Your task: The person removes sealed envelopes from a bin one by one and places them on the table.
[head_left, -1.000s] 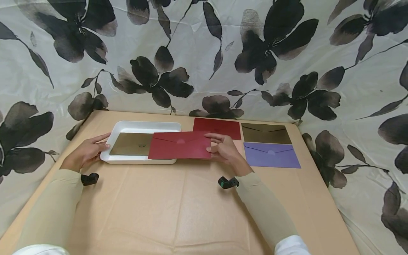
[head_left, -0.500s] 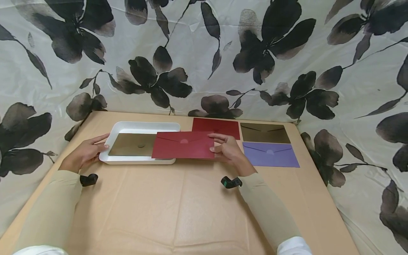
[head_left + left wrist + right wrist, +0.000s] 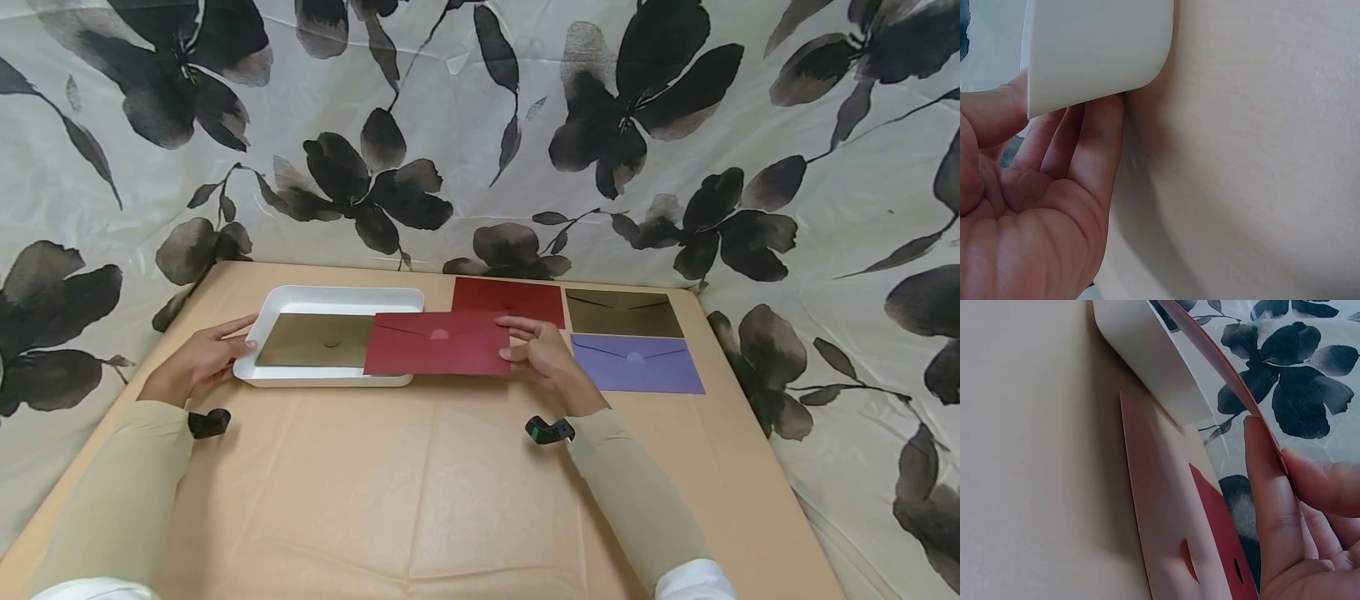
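Observation:
My left hand [image 3: 201,360] holds the left end of the white tray [image 3: 345,294], thumb at the rim [image 3: 1029,103] and fingers against the wall from below. A gold-brown envelope [image 3: 307,340] lies in the tray. My right hand [image 3: 542,354] pinches the right end of a red envelope [image 3: 431,354] between thumb and fingers. That envelope is raised, its left part overlapping the tray's right side in the head view. In the right wrist view its thin edge [image 3: 1225,369] stands above the tray wall. Beneath it a pink envelope [image 3: 1157,487] lies on the table, mostly hidden in the head view.
Behind the right hand another red envelope [image 3: 480,292] lies at the table's back edge. To its right are a dark gold envelope [image 3: 622,315] and, in front of that, a purple one [image 3: 637,375]. A floral cloth [image 3: 480,125] hangs behind the table [image 3: 420,492].
My right hand has drawn the red envelope slightly to the right, showing more of the gold-brown envelope. The left hand and tray stay about where they were.

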The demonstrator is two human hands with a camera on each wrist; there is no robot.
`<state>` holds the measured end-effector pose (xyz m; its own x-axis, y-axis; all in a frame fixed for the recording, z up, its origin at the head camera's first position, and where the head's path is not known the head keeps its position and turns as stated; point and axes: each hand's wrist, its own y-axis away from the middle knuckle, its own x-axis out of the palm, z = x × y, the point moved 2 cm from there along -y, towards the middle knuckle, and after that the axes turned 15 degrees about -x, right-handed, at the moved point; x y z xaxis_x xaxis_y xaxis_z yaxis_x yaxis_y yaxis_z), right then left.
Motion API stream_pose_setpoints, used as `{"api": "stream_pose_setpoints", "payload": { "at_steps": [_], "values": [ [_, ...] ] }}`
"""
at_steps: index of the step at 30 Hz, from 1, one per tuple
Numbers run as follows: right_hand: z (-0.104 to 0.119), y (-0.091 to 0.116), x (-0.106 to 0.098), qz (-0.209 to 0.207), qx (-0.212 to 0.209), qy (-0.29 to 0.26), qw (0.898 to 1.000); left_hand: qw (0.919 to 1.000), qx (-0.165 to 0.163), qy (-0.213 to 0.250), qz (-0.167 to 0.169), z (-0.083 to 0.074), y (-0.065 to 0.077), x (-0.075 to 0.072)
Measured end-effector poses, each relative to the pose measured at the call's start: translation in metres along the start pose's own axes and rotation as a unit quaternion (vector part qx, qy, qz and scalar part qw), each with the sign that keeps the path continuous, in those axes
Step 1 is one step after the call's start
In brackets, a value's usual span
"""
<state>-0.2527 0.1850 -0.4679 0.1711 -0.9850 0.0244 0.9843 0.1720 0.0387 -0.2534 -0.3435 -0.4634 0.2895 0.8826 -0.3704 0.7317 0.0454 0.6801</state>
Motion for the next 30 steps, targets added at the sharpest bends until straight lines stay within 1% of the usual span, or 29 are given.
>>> {"api": "stream_pose_setpoints", "payload": {
  "at_steps": [8,16,30],
  "values": [
    [-0.004,0.002,-0.006,0.0,0.008,-0.013,1.0,1.0,0.004,0.001,0.005,0.001,-0.001,0.0],
    [-0.002,0.007,-0.013,-0.008,0.011,-0.01,1.0,0.9998,0.002,-0.019,-0.006,-0.001,-0.001,-0.002],
    [-0.006,0.013,-0.029,0.008,0.007,-0.009,1.0,0.9999,0.005,-0.014,-0.002,-0.002,0.001,-0.003]
  ]
}}
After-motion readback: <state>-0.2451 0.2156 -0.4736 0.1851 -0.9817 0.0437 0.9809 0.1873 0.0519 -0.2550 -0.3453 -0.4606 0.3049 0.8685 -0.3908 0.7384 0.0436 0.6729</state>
